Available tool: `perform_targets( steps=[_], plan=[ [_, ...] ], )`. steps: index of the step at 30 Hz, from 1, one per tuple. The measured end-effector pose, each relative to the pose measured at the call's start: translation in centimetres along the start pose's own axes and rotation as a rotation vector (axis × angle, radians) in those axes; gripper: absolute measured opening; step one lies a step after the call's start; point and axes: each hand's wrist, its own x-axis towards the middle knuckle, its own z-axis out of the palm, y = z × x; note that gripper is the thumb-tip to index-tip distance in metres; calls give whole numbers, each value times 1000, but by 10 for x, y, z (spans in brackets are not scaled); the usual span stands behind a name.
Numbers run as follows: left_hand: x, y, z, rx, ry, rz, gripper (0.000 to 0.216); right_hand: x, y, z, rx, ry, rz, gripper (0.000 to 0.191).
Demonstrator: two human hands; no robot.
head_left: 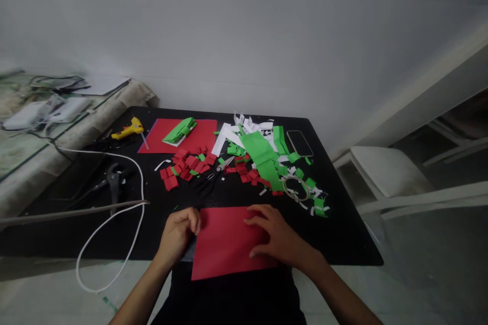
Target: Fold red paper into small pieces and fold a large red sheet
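Observation:
A sheet of red paper (pixel 229 236) lies at the front edge of the black table, its lower part jutting out over my lap. At its upper left corner is my left hand (pixel 178 233), fingers curled closed against the paper's edge. My right hand (pixel 278 236) rests over the right side of the sheet, fingers spread apart. Just beyond the paper are black-handled scissors (pixel 211 177) with their blades pointing away to the right. Small red paper pieces (pixel 188 164) and a folded green paper strip (pixel 263 155) lie further back.
A yellow glue gun (pixel 129 129) stands at the back left beside another red sheet (pixel 158 137) bearing a folded green bundle (pixel 181 131). Pliers (pixel 113 183) and a looped white cable (pixel 142 183) are left. A phone (pixel 299 143) and tape roll (pixel 296 189) sit right.

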Motion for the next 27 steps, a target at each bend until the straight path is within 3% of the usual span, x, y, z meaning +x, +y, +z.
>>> perform_targets(
  steps=[27],
  plan=[
    [3, -8, -2, -104, -9, 34, 22, 0, 2, 1, 22, -5, -14, 73]
  ],
)
